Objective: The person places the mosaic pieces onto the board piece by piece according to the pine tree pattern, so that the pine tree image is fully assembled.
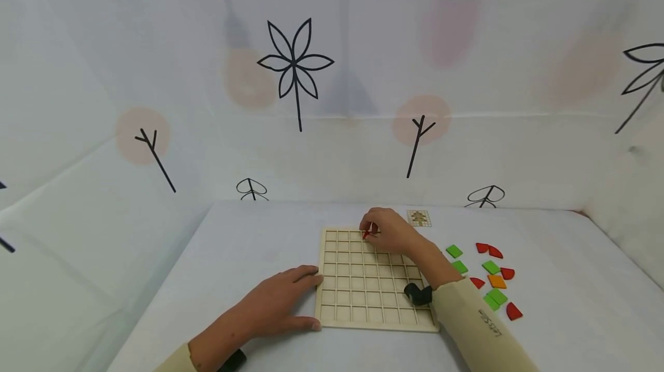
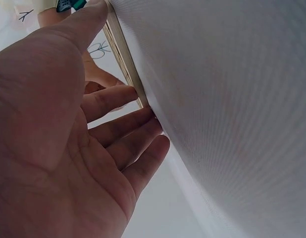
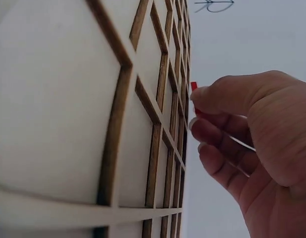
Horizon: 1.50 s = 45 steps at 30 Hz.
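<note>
Currently, the right hand [image 1: 391,230] pinches a small, flat red piece [image 1: 366,235] between thumb and fingers, just over the far row of a pale wooden board [image 1: 343,297] divided into square cells by raised strips. Whether the red piece touches the board, I cannot tell. The left hand [image 1: 277,305] holds nothing; its fingers are spread loosely, the tips touching the board's left edge and the thumb pointing toward the near left corner. The board lies flat on a bench [image 1: 259,233] covered in white, with the right forearm reaching across its right side.

To the right of the board lie loose flat pieces: bright green squares [image 1: 490,267], red quarter-circle pieces [image 1: 514,311] and one orange square [image 1: 496,281]. Two of the green squares lie side by side near the front of the group. Beyond the board's far right corner rests a small square card [image 1: 419,218] printed with a brown tree shape on a grid. Both arms wear cream sleeves [image 1: 482,326], the right one bearing dark lettering. Behind the bench hangs a white backdrop [image 1: 363,158] with black line drawings of leaves and twigs and pale coloured patches.
</note>
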Motion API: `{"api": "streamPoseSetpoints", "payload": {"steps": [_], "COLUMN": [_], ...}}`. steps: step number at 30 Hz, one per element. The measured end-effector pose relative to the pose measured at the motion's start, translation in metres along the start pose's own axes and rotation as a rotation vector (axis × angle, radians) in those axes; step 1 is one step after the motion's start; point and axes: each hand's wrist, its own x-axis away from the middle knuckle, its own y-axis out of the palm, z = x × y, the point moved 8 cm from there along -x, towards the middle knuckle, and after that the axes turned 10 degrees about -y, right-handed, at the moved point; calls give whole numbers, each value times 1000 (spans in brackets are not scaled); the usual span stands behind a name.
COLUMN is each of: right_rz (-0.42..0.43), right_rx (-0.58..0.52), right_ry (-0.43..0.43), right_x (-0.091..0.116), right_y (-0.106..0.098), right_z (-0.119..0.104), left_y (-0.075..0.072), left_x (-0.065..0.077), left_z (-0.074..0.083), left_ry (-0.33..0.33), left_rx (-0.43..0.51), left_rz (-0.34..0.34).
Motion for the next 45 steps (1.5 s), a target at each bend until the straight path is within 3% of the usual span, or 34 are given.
{"api": "streamPoseSetpoints", "payload": {"steps": [32, 39, 45], "right_rz": [26, 62, 59], "right_rx": [-20, -9, 6], "right_ry": [7, -7, 31], "right_x": [6, 14, 26], "right_y": [2, -19, -40], "right_z": [7, 3, 2], "left_y": [-3, -3, -1], "left_x": [1, 0, 0], "left_z": [3, 4, 3], "left_ry": [37, 33, 23], "left_rx": [-13, -13, -3], "left_rz": [26, 17, 7]}}
